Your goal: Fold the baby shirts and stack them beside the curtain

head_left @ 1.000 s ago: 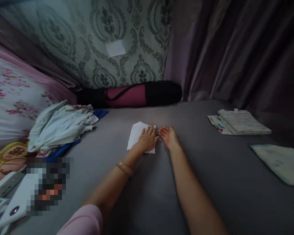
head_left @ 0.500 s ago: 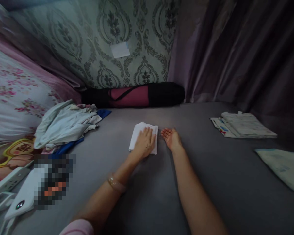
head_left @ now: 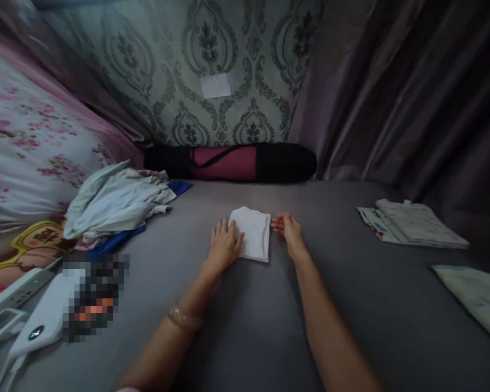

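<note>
A folded white cloth lies flat on the grey sheet, squared into a small packet. At its left edge rests my left hand, fingers stretched out and the thumb side against the cloth. My right hand stands on edge just off the cloth's right side, palm turned inward. Its fingers are loosely curled and apart from the thumb, with nothing in them.
Crumpled clothes are heaped on the left, above a power strip and a white device. A long black and maroon bag lies along the wall. Folded cloths and a pale cloth lie to the right.
My left hand has slid left off the top of the white cloth to its left edge. The right hand stays beside the cloth, its fingers more curled. The view has shifted slightly.
</note>
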{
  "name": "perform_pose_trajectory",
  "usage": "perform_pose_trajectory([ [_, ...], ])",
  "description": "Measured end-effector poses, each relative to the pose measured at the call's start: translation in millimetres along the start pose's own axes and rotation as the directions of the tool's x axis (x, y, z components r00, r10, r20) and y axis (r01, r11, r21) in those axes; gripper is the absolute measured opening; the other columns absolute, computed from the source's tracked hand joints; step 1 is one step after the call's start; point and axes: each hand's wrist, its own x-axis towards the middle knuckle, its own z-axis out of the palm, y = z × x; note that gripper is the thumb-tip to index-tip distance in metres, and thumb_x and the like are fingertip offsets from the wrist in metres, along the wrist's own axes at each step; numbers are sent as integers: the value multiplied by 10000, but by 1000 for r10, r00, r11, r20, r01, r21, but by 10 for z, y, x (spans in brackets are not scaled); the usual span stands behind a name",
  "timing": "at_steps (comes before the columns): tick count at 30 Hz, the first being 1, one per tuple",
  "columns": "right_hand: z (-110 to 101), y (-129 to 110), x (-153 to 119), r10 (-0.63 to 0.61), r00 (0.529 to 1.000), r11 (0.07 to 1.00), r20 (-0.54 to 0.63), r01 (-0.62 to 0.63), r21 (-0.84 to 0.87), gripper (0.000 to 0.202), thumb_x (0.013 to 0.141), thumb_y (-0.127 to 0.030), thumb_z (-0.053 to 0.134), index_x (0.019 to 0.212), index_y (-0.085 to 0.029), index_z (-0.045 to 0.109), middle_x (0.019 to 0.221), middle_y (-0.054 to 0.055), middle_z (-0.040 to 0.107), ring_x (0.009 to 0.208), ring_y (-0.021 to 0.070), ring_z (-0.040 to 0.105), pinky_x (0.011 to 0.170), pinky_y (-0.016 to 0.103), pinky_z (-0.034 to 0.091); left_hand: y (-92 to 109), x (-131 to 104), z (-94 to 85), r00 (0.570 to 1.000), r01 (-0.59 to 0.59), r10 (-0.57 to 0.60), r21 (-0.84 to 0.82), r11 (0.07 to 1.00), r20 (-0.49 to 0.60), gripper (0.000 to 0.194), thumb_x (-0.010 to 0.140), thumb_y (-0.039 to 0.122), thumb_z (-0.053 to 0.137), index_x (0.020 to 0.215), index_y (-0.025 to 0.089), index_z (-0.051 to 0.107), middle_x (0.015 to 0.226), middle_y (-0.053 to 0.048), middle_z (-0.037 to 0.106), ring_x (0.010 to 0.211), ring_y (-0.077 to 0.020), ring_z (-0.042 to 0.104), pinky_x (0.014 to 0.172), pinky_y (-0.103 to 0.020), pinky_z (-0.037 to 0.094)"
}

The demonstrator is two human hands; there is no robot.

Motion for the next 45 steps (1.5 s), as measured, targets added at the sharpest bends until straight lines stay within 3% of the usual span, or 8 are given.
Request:
perform_pose_trajectory([
  [4,383,-143,-175,-257,793,752,551,523,-402,298,925,-357,406,1003,-221,660,1104,52,685,1064,182,592,968,339,422,46,-311,45,999,-4,5,16,1000,-51,619,954,412,311,1423,11,355,1508,-233,297,1409,-346,248,1120,-477,255],
  [7,674,-142,-303,-97,556,570,826,711,-412,389,963,-337,314,1120,-217,650,1228,58,645,1181,190,539,1088,391,303,96,-405,151,994,102,-101,7,995,-51,666,939,399,327,1424,-57,308,1482,-283,308,1390,-371,280,1114,-503,252],
  [10,809,-51,-331,36,478,459,878,772,-439,480,983,-324,217,1288,-186,561,1377,85,538,1319,193,420,1145,430,190,94,-411,229,996,83,-83,0,997,-28,675,914,372,372,1443,-38,287,1490,-274,297,1392,-377,272,1119,-519,232],
  [18,804,106,12,37,508,158,860,847,-507,550,974,-352,193,1436,-140,405,1509,81,361,1431,205,210,1171,442,62,76,-393,264,994,98,-100,-65,993,-38,746,927,469,330,1445,-64,262,1501,-278,266,1408,-360,244,1132,-502,225],
  [27,903,24,215,-86,695,-75,714,710,-701,554,967,-337,242,1407,-50,420,1472,160,404,1407,265,257,1154,483,69,71,-367,151,979,138,-170,-254,957,-109,622,940,429,347,1357,-26,421,1410,-261,439,1336,-345,382,1095,-476,281],
  [31,997,79,142,-78,655,-36,751,751,-659,578,979,-364,192,1436,-65,379,1504,129,360,1423,240,225,1162,446,79,-23,-290,36,947,196,-292,-484,853,-132,463,980,326,223,1115,100,604,1115,-172,654,1094,-261,589,961,-392,412],
  [37,987,137,41,12,672,13,740,740,-673,600,979,-373,177,1451,-39,340,1521,133,322,1429,238,212,1167,440,90,-203,-166,47,864,280,-486,-679,679,-129,451,959,300,236,1185,88,564,1183,-180,626,1143,-245,563,987,-364,398],
  [45,907,272,-540,-100,571,21,815,820,-572,569,978,-348,200,1451,-72,354,1524,121,321,1437,225,188,1174,426,76,-310,-118,68,850,282,-519,-751,597,-92,490,958,354,199,1097,99,594,1115,-185,645,1063,-256,594,939,-369,427],
])
